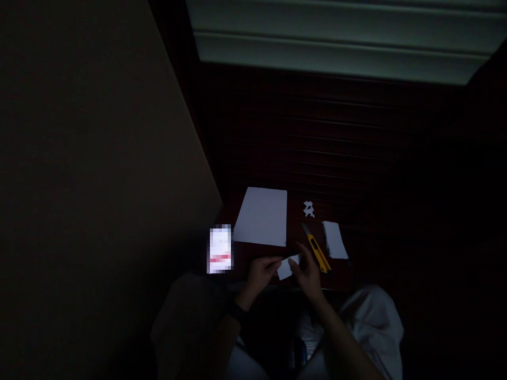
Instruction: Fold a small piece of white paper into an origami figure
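A small piece of white paper (285, 269) is held between both hands above the near edge of a dark table. My left hand (261, 272) pinches its left side, fingers closed. My right hand (308, 270) grips the other side, thumb on top of the paper. Just right of that hand lies a yellow box cutter (317, 250) with its blade out, pointing away from me. Beyond the hands, a large white sheet (263, 216) rests flat. Dim light hides the finer detail of the fingers.
Folded white paper pieces (309, 209) lie at the back. At the right is a stack of white paper (335, 240). A bright, blurred-out screen (220, 249) is at the left. A wall (99, 158) rises on the left, and slatted panels (336, 53) stand behind the table.
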A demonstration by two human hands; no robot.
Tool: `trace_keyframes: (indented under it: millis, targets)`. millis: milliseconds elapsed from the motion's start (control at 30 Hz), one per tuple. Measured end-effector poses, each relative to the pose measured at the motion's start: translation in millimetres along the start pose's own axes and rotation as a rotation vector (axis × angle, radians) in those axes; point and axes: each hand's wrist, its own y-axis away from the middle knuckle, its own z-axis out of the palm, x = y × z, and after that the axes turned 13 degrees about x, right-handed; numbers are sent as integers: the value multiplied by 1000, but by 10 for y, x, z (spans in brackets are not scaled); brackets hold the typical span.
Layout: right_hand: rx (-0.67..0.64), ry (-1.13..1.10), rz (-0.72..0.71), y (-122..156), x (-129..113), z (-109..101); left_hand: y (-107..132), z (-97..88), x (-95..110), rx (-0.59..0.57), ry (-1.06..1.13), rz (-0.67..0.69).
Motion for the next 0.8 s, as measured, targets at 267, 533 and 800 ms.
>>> trace_keyframes:
  millis: [267,533,800]
  targets:
    - [-51,-49,48,18,148,5,27,10,-12,-32,-103,91]
    - [-26,-86,78,17,191,50,74,13,113,-59,-201,175]
    - [-38,-143,92,25,136,47,32,79,38,52,-204,125]
